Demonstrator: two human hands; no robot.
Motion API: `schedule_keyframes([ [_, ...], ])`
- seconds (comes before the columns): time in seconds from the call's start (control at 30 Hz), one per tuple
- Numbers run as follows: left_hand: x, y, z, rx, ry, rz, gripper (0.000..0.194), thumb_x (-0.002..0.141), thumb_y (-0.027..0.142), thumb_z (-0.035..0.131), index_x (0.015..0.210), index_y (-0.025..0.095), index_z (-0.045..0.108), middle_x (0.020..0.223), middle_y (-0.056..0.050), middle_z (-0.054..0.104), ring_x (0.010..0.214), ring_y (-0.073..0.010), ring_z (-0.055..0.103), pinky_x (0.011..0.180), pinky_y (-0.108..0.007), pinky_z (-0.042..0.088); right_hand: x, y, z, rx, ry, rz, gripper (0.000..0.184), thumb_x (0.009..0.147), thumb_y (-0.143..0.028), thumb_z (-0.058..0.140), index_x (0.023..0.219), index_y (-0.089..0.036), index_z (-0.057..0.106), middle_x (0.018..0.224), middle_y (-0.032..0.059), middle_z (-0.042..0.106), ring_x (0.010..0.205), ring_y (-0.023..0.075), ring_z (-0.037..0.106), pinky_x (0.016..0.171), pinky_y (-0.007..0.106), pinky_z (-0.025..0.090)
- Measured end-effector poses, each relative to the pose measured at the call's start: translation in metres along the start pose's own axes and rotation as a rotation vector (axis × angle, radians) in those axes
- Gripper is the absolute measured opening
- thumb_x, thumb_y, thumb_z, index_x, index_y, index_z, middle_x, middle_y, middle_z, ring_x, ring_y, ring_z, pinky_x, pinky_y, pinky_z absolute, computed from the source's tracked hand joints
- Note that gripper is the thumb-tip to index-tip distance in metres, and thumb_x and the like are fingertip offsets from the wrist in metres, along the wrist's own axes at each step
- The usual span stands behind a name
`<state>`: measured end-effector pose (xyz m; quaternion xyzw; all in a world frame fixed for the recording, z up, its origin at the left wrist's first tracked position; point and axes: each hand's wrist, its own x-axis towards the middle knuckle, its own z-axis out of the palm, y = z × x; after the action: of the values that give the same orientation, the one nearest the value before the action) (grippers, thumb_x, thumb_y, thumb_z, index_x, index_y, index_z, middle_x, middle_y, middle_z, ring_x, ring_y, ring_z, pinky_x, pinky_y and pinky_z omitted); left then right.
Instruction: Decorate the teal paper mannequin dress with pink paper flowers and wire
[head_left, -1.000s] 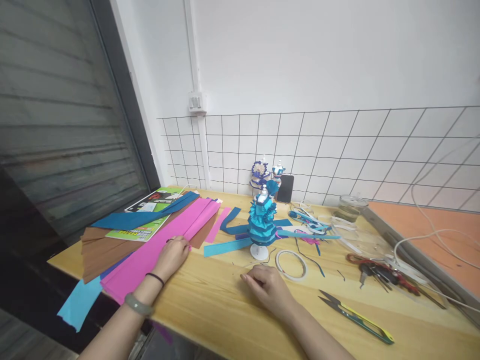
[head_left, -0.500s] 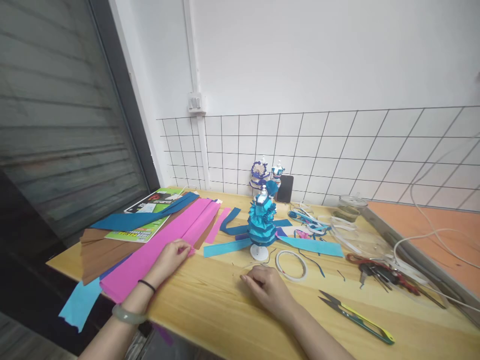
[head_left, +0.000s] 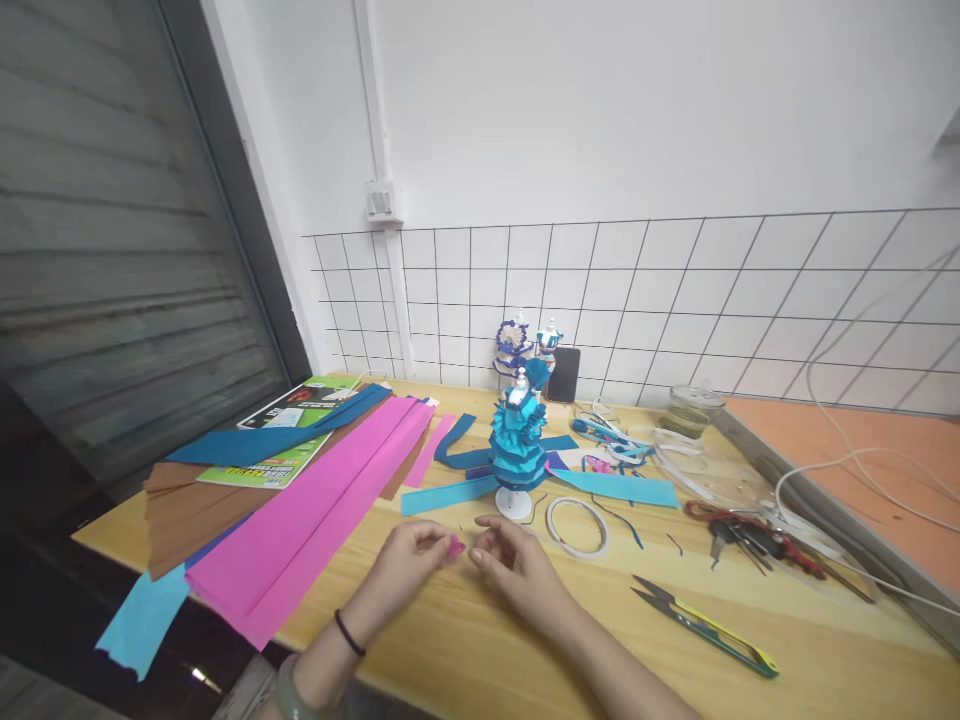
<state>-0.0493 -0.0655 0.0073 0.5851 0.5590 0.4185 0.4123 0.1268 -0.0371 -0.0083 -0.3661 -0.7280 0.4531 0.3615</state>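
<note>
My left hand [head_left: 409, 562] pinches a small crumpled piece of pink crepe paper [head_left: 455, 546] just above the table. Facing it, with a narrow gap between, my right hand [head_left: 523, 572] has its thumb and forefinger apart and nothing visible in them. Beyond both hands stands a doll figure in a ruffled blue crepe paper dress [head_left: 517, 440] on a white round base. Light blue paper strips [head_left: 615, 487] lie around it. To the right of my right hand is a roll of white tape [head_left: 577, 527], flat on the wood.
Pink crepe paper sheets [head_left: 315, 500], brown paper [head_left: 195, 505] and a green magazine [head_left: 292, 440] lie left. Thread snips [head_left: 701, 625] rest front right. Behind are two smaller figures [head_left: 513, 345], a phone [head_left: 565, 375], a glass container [head_left: 691, 412] and paper scraps [head_left: 611, 440].
My left hand has left the pink sheets and moved right with the small pink piece. My right hand's thumb and forefinger have spread. The view has shifted slightly.
</note>
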Motion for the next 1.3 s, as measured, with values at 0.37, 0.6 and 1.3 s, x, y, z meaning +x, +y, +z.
schedule_keyframes([
  [0.37, 0.001, -0.001, 0.030, 0.118, 0.031, 0.176, 0.019, 0.075, 0.025, 0.049, 0.068, 0.019, 0.065, 0.078, -0.006, 0.064, 0.075, -0.0161, 0.058, 0.070, -0.024, 0.044, 0.007, 0.018, 0.005, 0.234, 0.019, 0.045, 0.047, 0.068, -0.018, 0.055, 0.113, -0.016, 0.040, 0.078, 0.0005, 0.055, 0.060, 0.0105, 0.056, 0.057, 0.023, 0.044],
  [0.6, 0.006, -0.003, 0.029, -0.188, -0.007, 0.003, 0.022, 0.072, 0.034, 0.058, 0.071, 0.013, 0.064, 0.069, -0.006, 0.064, 0.064, -0.0145, 0.058, 0.064, -0.025, 0.046, 0.010, 0.024, 0.005, 0.210, 0.017, 0.053, 0.049, 0.064, -0.009, 0.048, 0.112, -0.018, 0.040, 0.080, -0.0001, 0.053, 0.055, 0.0081, 0.054, 0.053, 0.022, 0.044],
  [1.3, 0.002, -0.003, 0.020, -0.787, -0.005, -0.279, 0.026, 0.068, 0.029, 0.067, 0.082, 0.014, 0.052, 0.076, -0.004, 0.063, 0.064, -0.0112, 0.061, 0.061, -0.024, 0.050, 0.008, 0.009, -0.003, 0.345, -0.035, 0.090, 0.042, 0.065, -0.015, 0.052, 0.106, -0.014, 0.043, 0.077, 0.0004, 0.054, 0.061, 0.0095, 0.053, 0.061, 0.025, 0.042],
])
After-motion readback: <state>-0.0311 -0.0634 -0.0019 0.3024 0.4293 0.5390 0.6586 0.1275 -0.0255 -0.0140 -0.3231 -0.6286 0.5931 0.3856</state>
